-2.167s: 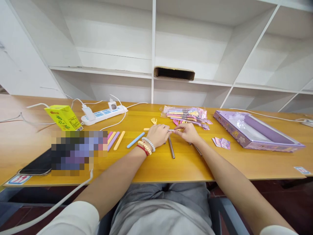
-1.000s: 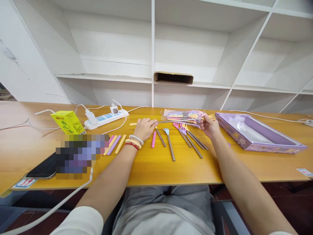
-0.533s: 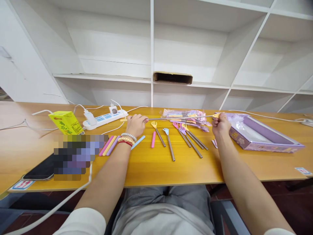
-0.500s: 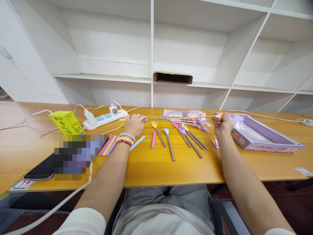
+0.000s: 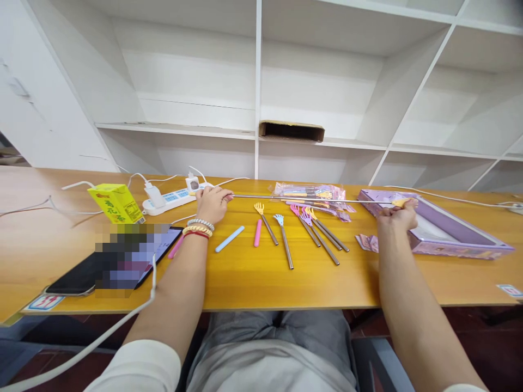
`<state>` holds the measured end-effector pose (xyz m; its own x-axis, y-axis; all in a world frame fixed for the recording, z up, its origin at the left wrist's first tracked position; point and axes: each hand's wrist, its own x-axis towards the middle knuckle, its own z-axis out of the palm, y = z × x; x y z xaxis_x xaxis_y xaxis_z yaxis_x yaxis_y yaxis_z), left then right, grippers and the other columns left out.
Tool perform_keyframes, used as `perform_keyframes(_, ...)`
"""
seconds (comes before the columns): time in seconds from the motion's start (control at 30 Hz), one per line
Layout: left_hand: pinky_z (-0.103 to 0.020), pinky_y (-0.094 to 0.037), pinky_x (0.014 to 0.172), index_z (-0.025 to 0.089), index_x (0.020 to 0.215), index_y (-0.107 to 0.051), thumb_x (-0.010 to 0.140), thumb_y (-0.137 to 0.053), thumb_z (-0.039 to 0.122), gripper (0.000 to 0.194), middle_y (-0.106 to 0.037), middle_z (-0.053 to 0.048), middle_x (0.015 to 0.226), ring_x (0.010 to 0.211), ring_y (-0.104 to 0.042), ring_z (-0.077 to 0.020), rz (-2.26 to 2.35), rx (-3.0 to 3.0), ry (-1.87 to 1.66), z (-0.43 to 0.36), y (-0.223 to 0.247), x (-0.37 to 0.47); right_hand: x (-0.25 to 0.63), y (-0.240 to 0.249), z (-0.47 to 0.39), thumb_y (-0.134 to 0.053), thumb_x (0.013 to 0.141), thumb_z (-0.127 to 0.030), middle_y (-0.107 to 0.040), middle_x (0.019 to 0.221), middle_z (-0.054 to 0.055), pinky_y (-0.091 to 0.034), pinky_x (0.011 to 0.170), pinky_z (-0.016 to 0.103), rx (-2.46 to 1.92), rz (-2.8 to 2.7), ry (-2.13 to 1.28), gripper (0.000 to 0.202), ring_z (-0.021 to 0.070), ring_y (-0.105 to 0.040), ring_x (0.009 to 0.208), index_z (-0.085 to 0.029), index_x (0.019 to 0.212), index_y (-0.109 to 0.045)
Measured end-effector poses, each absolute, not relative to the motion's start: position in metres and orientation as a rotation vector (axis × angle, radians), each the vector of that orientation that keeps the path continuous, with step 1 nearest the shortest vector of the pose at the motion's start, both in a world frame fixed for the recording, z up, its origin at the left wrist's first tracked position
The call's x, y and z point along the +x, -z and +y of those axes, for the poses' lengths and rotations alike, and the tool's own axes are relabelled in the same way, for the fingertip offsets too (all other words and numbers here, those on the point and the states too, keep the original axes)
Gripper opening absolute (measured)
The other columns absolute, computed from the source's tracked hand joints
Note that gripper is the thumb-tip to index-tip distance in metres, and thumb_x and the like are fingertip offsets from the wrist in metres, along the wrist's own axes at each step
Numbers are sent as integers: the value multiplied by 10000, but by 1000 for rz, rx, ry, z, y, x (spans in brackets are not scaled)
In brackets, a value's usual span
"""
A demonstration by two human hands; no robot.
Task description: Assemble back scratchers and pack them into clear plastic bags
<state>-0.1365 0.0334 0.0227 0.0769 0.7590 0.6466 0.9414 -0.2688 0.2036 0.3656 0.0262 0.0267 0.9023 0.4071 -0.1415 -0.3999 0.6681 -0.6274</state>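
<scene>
A telescopic back scratcher (image 5: pixel 306 199) is stretched out level above the table, a long thin metal rod between my hands. My left hand (image 5: pixel 213 202) is closed around its handle end, where a bit of yellow shows. The yellow claw end sits in the closed fingers of my right hand (image 5: pixel 398 214), near the purple box. Below the rod lie short back scratchers with a yellow head (image 5: pixel 259 208), a blue head (image 5: pixel 279 219) and several pink, purple and yellow heads (image 5: pixel 306 216). Beside them are a pink handle sleeve (image 5: pixel 257 233) and a blue handle sleeve (image 5: pixel 230 239).
Behind the rod lie plastic-wrapped back scratchers (image 5: pixel 310 190). An open purple box (image 5: pixel 461 250) stands at right, small pink packets (image 5: pixel 366 243) beside it. At left are a yellow carton (image 5: pixel 116 204), a white power strip (image 5: pixel 174 199), a phone (image 5: pixel 73 277) and cables.
My right hand has moved right with the yellow claw end, and my left hand slightly left. The rod between them has become longer.
</scene>
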Motion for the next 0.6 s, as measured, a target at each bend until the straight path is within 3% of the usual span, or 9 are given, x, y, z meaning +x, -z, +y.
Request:
perform_keyframes(0.2,-455,-263,865,243,897,-675,841,-454,337,247,-663,-73,916,961,-491,-261,-1742,-2149,981,35,-19,-133,357,-23,25,-434,928,-364,-334,498,-66,-223,291,153,-595,-230,-668,331,37,-273,356,-199,647,-375)
perform_keyframes(0.4,-499,-249,893,206,681,-639,813,-497,436,301,-631,-91,849,976,-470,-292,-1782,-1893,1159,34,-16,-128,353,-19,30,-383,957,-367,-345,508,-87,-282,346,124,-600,-368,-830,302,24,-330,372,-177,723,-409)
perform_keyframes(0.6,-518,-286,846,187,640,-563,805,-508,371,254,-560,-135,964,1052,-436,-345,-1875,-1468,1394,31,-19,-124,359,-14,34,-287,982,-370,-245,480,-102,-209,306,111,-595,-262,-764,349,23,-255,331,-187,689,-333)
